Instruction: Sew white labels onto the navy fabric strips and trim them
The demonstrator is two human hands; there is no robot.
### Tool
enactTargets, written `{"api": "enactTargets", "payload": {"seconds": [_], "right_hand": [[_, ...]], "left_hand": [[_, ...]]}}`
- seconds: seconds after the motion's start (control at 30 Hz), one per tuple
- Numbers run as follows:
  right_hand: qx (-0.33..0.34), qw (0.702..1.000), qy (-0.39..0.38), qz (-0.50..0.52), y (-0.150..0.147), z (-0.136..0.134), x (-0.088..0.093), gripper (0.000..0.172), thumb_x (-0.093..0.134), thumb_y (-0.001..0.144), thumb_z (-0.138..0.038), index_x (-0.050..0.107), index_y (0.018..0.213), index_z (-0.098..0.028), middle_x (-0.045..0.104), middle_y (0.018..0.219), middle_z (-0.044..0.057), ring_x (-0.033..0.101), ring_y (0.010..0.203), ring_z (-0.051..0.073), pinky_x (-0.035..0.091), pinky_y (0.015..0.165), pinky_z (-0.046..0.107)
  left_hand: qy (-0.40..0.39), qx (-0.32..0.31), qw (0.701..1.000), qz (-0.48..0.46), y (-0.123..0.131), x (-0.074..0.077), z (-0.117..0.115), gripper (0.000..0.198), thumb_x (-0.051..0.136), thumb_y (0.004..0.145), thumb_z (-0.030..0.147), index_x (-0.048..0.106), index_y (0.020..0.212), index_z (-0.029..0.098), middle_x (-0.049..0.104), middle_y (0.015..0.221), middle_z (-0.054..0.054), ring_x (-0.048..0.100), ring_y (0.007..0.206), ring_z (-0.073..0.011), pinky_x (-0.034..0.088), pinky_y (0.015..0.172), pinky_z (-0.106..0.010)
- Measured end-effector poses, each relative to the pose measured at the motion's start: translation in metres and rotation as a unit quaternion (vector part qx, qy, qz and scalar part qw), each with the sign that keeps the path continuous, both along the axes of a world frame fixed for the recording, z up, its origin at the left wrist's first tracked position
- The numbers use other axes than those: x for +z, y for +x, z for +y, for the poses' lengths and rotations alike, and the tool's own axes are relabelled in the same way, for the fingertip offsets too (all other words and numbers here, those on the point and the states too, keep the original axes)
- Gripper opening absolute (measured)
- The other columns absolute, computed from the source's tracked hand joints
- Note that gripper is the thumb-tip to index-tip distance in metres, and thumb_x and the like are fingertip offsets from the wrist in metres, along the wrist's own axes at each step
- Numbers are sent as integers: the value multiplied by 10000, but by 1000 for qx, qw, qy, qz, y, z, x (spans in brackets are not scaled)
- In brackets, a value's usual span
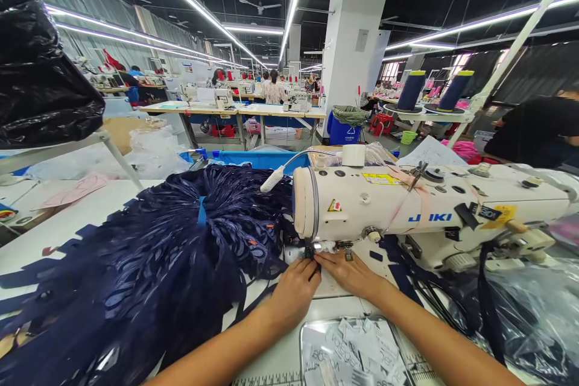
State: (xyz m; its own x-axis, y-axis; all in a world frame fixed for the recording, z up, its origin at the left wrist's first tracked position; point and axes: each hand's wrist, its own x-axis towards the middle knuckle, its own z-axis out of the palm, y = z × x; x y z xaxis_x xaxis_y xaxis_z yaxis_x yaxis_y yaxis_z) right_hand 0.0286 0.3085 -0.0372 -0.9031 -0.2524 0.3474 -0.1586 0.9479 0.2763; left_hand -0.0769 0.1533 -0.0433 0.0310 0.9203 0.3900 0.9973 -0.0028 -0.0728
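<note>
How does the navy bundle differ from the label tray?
The navy bundle is dark and sprawling; the label tray is much smaller, filled with pale labels. A blue strip crosses the bundle; the tray's labels lie loose. Both sit on the white worktable.

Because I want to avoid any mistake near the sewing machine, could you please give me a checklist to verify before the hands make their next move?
1. Both hands at the sewing point: ok; left hand and right hand meet below the sewing machine head.
2. Fingertips clear of the needle: cannot tell; too small.
3. Navy bundle away from the head: not ok; it crowds close.
4. Labels contained: ok; in the tray between the forearms.
5. Thread cones upright: ok, both.
</note>
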Motion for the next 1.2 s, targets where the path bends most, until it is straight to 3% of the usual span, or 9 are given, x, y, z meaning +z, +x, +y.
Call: {"api": "enactTargets", "payload": {"seconds": [0.3,0.53,0.73,0.9,1.1,1.2], "right_hand": [[-5,1000,-19,-15,-1,3,-6,522,388,710,36,528,1191,-110,601,1129,129,617,871,234,521,668,348],[-66,997,-24,-33,-2,4,-15,572,383,727,26,491,1250,-181,611,1108,116,620,801,247,517,709,402],[-95,994,-22,-39,-4,-1,-8,531,410,744,21,526,1216,-193,629,1070,101,603,845,247,496,772,400],[-79,995,-51,-16,-7,-5,0,455,447,756,14,569,1157,-166,637,1024,108,580,910,248,469,814,384],[-53,994,-92,33,-10,-2,3,304,458,815,-53,623,1052,-149,650,880,93,588,839,226,460,788,350],[-43,992,-114,42,-8,-2,1,252,471,827,-107,637,1013,-144,648,826,90,594,782,224,475,733,343]], "left_hand": [[-8,21,1000,12,3,0,5,268,444,738,25,598,950,83,620,1004,-133,561,958,-236,417,910,-354],[11,27,999,22,3,3,8,241,448,738,18,599,905,104,636,952,-113,584,906,-224,425,874,-343],[41,42,997,49,5,5,12,224,448,747,1,598,896,77,650,908,-125,600,853,-222,428,809,-350],[59,52,996,44,4,3,15,228,446,750,-8,604,894,72,661,898,-124,609,819,-214,420,795,-350],[46,32,998,-36,1,4,5,329,411,777,14,588,1028,131,651,1019,-93,572,956,-218,374,874,-394],[16,12,993,-114,-11,11,-5,362,398,763,2,609,988,191,664,1005,-38,558,989,-196,336,905,-400]]}}
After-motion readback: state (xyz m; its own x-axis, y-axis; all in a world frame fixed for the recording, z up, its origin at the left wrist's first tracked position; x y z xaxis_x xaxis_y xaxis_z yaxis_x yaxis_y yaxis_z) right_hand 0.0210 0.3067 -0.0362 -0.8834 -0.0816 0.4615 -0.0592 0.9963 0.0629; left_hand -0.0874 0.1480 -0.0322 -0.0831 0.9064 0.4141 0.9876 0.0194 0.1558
